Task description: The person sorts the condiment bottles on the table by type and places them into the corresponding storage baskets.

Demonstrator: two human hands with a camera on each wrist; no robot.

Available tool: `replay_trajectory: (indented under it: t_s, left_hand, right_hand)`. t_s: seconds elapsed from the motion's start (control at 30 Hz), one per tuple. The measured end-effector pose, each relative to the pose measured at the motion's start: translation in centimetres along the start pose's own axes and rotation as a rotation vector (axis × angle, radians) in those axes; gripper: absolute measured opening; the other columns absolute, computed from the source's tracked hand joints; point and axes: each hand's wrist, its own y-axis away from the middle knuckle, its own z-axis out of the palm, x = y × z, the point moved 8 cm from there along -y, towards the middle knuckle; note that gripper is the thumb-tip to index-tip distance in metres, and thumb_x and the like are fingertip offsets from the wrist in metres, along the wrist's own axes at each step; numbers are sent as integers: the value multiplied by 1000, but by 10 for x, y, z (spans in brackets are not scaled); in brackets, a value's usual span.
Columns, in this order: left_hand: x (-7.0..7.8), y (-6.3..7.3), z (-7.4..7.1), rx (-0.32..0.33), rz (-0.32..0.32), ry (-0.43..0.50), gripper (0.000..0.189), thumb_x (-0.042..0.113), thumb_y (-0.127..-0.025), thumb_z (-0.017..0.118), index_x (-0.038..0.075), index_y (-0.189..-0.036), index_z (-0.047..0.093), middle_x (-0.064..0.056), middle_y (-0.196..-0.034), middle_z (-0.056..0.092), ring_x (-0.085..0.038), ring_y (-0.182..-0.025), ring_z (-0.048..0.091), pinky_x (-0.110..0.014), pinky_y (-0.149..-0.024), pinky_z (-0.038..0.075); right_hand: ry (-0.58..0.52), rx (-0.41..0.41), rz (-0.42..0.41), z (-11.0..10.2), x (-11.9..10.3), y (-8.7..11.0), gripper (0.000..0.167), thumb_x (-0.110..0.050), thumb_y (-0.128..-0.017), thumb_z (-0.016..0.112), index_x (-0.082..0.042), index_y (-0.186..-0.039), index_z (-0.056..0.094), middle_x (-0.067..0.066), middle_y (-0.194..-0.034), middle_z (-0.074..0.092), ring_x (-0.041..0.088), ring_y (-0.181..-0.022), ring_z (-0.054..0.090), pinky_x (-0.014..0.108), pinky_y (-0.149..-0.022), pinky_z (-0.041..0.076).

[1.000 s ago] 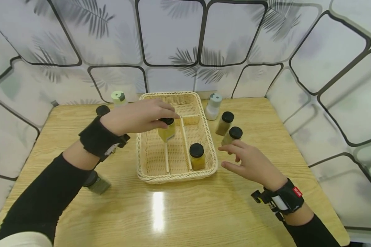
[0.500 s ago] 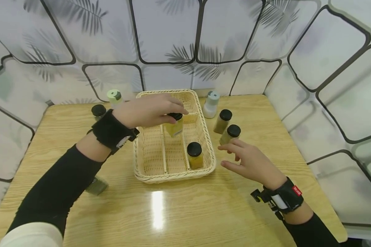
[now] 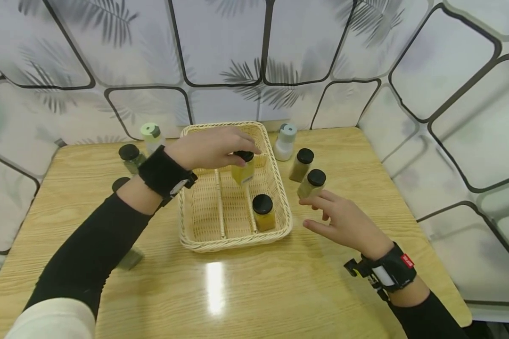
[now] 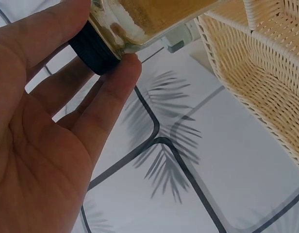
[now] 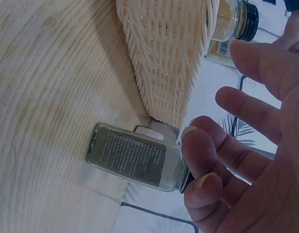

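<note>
My left hand (image 3: 214, 147) pinches the black lid of a square glass spice jar (image 3: 242, 174) of yellow powder. The jar hangs upright over the wicker basket (image 3: 233, 244), close above a divider on its right side. In the left wrist view, thumb and fingertips grip the lid and neck of the jar (image 4: 149, 19). A second yellow spice jar (image 3: 265, 220) stands in the basket's front right compartment. Right of the basket, my right hand (image 3: 343, 223) hovers with loosely bent fingers, holding nothing. Its fingertips are close to a black-lidded spice jar (image 3: 307, 189) of greyish powder.
A brownish spice jar (image 3: 299, 170) and a white shaker (image 3: 283, 147) stand behind that one. To the left are a green-capped shaker (image 3: 151, 136), a dark green jar (image 3: 131, 159), a black lid (image 3: 119, 183) and a jar (image 3: 131, 259) partly behind the sleeve. A patterned backdrop borders the table.
My left hand has carried the yellow spice jar rightward across the basket, from the left divider to near the right one. My right hand has stayed almost still.
</note>
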Motion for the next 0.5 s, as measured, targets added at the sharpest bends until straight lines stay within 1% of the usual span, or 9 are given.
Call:
replay_trajectory:
  t_s: [0.23, 0.37, 0.47, 0.5]
  left_hand:
    - [-1, -8, 2, -8, 6, -8, 40, 13, -95, 69, 10, -134, 64, -7, -129, 66, -21, -115, 61, -35, -98, 51]
    - [1, -12, 4, -7, 22, -10, 39, 13, -94, 70, 10, -133, 64, -5, -123, 67, -19, -107, 62, -34, -93, 51]
    - [2, -15, 7, 0, 35, -6, 38, 13, -94, 70, 10, -132, 65, -4, -119, 68, -18, -105, 61, -33, -92, 51]
    - [2, -16, 7, 3, 38, -8, 38, 12, -94, 70, 10, -131, 66, -4, -119, 68, -19, -106, 61, -34, -93, 51]
  right_hand:
    - [0, -4, 7, -2, -1, 1, 44, -43, -92, 71, -27, -132, 62, -10, -112, 60, 7, -78, 54, 22, -61, 49]
    - [-1, -11, 20, -2, 0, 2, 45, -43, -92, 71, -27, -133, 61, -10, -110, 60, 8, -76, 53, 21, -59, 48]
    - [4, -13, 23, -2, -1, 3, 45, -43, -92, 70, -27, -133, 61, -9, -111, 60, 8, -76, 53, 21, -60, 48]
    - [5, -13, 23, -2, -1, 3, 45, -43, -92, 70, -27, -133, 61, -9, -111, 60, 8, -76, 53, 21, -60, 48]
